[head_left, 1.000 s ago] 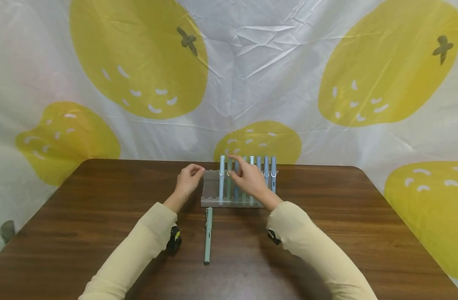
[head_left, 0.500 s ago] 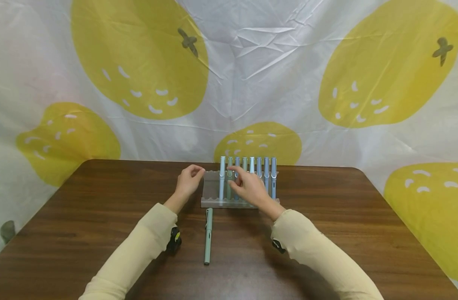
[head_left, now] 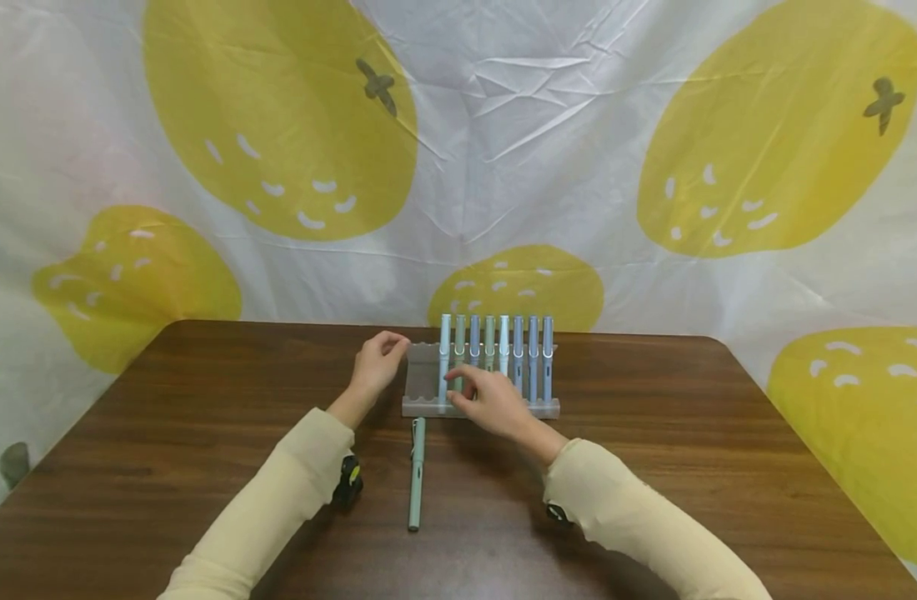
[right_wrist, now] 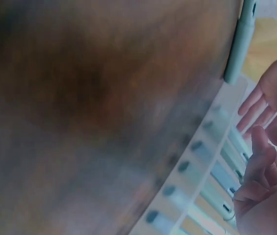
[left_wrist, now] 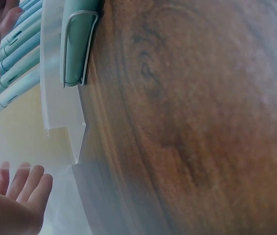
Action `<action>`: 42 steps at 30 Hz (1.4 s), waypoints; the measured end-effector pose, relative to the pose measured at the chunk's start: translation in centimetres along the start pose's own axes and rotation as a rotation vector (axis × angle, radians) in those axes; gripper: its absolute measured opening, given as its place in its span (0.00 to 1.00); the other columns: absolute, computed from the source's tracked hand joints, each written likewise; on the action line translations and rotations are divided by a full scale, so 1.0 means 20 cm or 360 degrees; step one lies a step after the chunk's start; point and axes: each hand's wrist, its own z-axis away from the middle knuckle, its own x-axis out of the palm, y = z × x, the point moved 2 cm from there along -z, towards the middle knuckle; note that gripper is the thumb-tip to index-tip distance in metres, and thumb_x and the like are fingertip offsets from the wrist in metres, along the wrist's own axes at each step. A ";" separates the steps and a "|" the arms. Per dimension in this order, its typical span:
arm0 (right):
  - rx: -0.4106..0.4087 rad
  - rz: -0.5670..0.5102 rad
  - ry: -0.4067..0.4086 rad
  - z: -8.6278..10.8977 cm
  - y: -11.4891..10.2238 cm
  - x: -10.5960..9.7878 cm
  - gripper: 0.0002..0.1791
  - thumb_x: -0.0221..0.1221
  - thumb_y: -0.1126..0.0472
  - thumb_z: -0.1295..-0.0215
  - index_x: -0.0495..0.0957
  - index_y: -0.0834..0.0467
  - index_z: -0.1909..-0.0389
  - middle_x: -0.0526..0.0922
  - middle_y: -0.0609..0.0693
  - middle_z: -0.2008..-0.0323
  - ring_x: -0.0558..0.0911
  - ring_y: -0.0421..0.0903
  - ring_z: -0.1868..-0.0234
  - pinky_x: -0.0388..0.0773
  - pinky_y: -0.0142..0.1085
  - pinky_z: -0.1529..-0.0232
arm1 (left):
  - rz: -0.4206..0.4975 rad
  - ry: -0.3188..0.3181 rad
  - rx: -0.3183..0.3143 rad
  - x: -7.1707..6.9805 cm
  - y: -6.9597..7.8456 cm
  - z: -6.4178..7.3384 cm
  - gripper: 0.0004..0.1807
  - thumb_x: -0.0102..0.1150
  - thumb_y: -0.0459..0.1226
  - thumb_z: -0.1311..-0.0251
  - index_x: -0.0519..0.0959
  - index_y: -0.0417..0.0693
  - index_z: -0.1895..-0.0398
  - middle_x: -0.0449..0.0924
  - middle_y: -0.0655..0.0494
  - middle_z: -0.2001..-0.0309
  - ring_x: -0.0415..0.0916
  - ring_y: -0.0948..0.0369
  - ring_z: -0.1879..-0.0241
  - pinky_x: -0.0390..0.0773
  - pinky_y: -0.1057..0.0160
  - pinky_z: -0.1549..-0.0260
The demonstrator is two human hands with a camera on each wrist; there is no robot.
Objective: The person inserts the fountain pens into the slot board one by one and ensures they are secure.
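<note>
A clear pen rack (head_left: 421,408) stands on the table with several capped pens (head_left: 533,367) side by side in its right part, in light blue, green and darker blue. My left hand (head_left: 376,362) is at the rack's left end, thumb and forefinger pinching its edge; the other fingers look fairly straight in the left wrist view. My right hand (head_left: 492,404) hovers before the rack, thumb and forefinger apart with nothing between them, hiding the lower parts of some pens. A single green pen (head_left: 417,475) lies on the table in front of the rack, clip end towards it.
The dark wooden table (head_left: 241,400) extends around the rack to both sides and the front. Behind it hangs a white cloth (head_left: 466,150) printed with yellow fruit. Several slots at the rack's left end hold no pens.
My right hand has come down and nearer from the tops of the racked pens to the rack's front, uncovering their caps. The left hand and the lying green pen stay put.
</note>
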 end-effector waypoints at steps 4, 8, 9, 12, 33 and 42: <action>0.0009 -0.0015 -0.0096 0.02 -0.02 0.03 0.11 0.58 0.61 0.45 0.77 0.56 0.60 0.71 0.38 0.86 0.67 0.34 0.87 0.64 0.29 0.86 | 0.0030 -0.0005 -0.0021 0.00 0.00 0.00 0.12 0.49 0.38 0.39 0.75 0.37 0.60 0.77 0.42 0.58 0.74 0.51 0.58 0.70 0.55 0.58; 0.0002 -0.0060 -0.0199 0.04 -0.04 0.06 0.11 0.58 0.60 0.45 0.77 0.58 0.61 0.73 0.40 0.84 0.69 0.34 0.86 0.66 0.29 0.84 | 0.0117 -0.0018 -0.0044 0.00 0.00 0.01 0.12 0.50 0.37 0.40 0.75 0.36 0.60 0.76 0.40 0.58 0.74 0.50 0.58 0.72 0.56 0.59; 0.0004 -0.0072 -0.0219 0.04 -0.05 0.07 0.11 0.58 0.60 0.45 0.77 0.58 0.61 0.74 0.40 0.84 0.69 0.34 0.85 0.67 0.29 0.84 | 0.0143 -0.0028 -0.0050 0.00 0.00 0.00 0.12 0.50 0.37 0.40 0.74 0.35 0.60 0.76 0.39 0.58 0.73 0.49 0.58 0.72 0.56 0.60; 0.0042 -0.0110 -0.0274 0.04 -0.07 0.08 0.12 0.58 0.59 0.45 0.76 0.59 0.62 0.75 0.41 0.84 0.71 0.35 0.85 0.68 0.30 0.82 | 0.0241 -0.0076 -0.0073 -0.01 -0.01 0.00 0.13 0.50 0.37 0.40 0.73 0.34 0.59 0.74 0.37 0.56 0.72 0.47 0.55 0.71 0.54 0.59; 0.0227 0.0204 -0.0424 0.02 -0.13 0.15 0.21 0.58 0.42 0.49 0.77 0.55 0.64 0.73 0.41 0.82 0.70 0.37 0.83 0.66 0.31 0.84 | 0.0434 -0.0197 -0.0145 -0.03 -0.03 -0.02 0.16 0.51 0.36 0.40 0.73 0.30 0.56 0.70 0.34 0.52 0.69 0.46 0.51 0.67 0.51 0.53; 0.0259 0.0269 -0.0472 0.03 -0.15 0.15 0.23 0.60 0.41 0.52 0.77 0.54 0.62 0.73 0.42 0.81 0.68 0.39 0.84 0.64 0.32 0.88 | 0.0403 -0.0199 -0.0133 -0.04 -0.03 -0.02 0.16 0.52 0.37 0.41 0.73 0.31 0.56 0.72 0.36 0.52 0.69 0.46 0.51 0.67 0.52 0.53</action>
